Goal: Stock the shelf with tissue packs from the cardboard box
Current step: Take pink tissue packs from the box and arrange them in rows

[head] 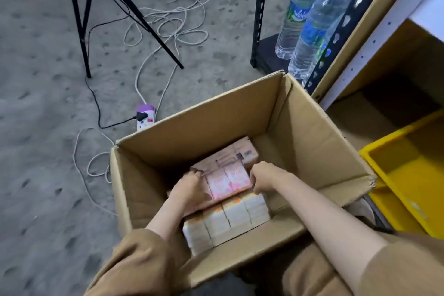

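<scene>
the shelf stands at the right; its visible bays hold a yellow bin and no tissue packs, so stocking looks barely begun. the cardboard box sits open on the floor, several packs inside. left hand and right hand clasp a pink tissue pack mid-box.

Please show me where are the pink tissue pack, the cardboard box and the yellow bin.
pink tissue pack [227,181]: head view, on its top face between the hands.
cardboard box [307,125]: head view, on the inner right wall.
yellow bin [394,144]: head view, on its near rim.
</scene>
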`<state>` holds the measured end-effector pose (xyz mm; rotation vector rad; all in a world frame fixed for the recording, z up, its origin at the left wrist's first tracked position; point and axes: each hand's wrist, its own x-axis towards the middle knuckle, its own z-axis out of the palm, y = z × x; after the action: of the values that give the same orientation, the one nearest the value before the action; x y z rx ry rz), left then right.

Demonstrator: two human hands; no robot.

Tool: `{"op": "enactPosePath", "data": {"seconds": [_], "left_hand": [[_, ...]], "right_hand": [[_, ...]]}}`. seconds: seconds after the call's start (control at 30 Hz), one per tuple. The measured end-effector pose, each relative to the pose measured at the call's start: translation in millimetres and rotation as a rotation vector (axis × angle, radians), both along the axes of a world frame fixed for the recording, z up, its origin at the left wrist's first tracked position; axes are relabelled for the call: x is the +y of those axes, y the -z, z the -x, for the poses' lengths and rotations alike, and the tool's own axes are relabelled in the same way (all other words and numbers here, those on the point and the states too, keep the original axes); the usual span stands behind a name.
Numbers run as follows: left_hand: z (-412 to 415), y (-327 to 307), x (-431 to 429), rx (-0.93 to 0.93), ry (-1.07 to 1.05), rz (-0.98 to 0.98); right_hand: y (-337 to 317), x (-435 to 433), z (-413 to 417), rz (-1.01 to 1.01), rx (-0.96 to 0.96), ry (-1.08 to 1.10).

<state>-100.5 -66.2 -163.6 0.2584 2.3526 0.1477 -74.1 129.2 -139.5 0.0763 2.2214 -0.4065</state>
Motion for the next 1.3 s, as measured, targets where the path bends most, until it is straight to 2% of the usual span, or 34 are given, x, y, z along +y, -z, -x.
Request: {"op": "enactPosePath", "data": {"seconds": [0.17, 0.27, 0.47, 0.8, 0.87, 1.0, 1.13, 1.3], "left_hand": [[16.7, 20.1, -3.6, -0.144, -0.117, -0.056], [34.8, 22.5, -4.7, -0.142, -0.142, -0.048], [44.0, 27.3, -2.0, -0.170, -0.175, -0.059], [44.1, 27.8, -0.9, -0.124, -0.201, -0.048], [45.2, 23.0, 0.1, -0.053, -0.216, -0.050], [51.1, 16.8, 2.5, 0.129, -0.197, -0.088], [51.7, 21.6, 3.6, 0.073, -0.104, -0.035], [47.8, 28.2, 0.9, 0.063, -0.103, -0.038]], "right_hand": [[40.2, 1.9, 3.3, -0.026, -0.173, 0.036], [58.8, 5.1, 6.1, -0.011, -0.240, 0.130], [74.2, -3.1, 21.0, 0.176, -0.322, 0.246], [84.6, 3.5, 12.7, 0.155, -0.439, 0.326], [79.4, 6.2, 15.2, 0.150, -0.483, 0.288], [64.3, -5.8, 27.9, 0.075, -0.553, 0.012], [54.1, -28.7, 25.8, 0.027, -0.578, -0.123], [67.3, -46.0, 11.1, 0.030, -0.448, -0.168]]}}
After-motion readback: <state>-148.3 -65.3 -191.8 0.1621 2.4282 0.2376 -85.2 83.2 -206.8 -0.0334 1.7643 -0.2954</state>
